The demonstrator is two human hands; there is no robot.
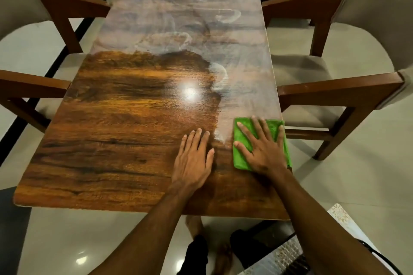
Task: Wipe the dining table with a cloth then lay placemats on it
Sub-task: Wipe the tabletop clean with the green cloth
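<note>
Pressing your right hand (pixel 261 149) flat, fingers spread wide, on the green cloth (pixel 241 159) at the near right edge of the desk (pixel 111 140). Your left hand (pixel 193 158) lies flat on bare wood just left of the cloth, fingers straight, holding nothing. Hazy smears (pixel 178 18) cover the desk's far and right parts; the near left is glossy.
</note>
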